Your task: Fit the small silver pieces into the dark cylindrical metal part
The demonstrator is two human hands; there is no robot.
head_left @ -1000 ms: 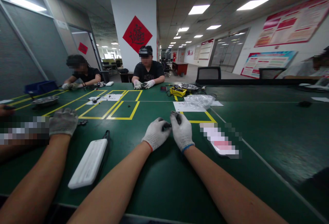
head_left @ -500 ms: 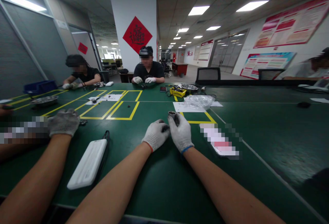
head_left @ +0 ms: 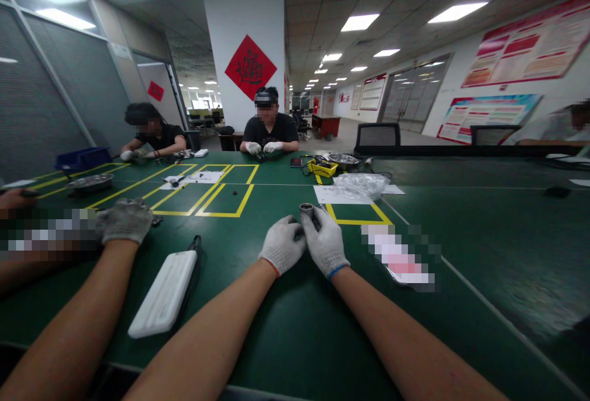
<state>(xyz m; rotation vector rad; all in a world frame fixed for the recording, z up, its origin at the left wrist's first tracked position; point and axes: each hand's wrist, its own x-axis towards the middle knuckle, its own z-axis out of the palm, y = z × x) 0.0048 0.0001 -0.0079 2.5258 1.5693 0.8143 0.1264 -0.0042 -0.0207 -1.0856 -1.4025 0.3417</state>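
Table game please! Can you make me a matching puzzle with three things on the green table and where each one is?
Things:
1. small metal ring part
2. white flat case
3. clear plastic bag

Places:
A. far side, beyond the yellow tape
B. between the gloved left hand and right hand
C. lying left of the hands

Pairs: 1-B, 2-C, 3-A
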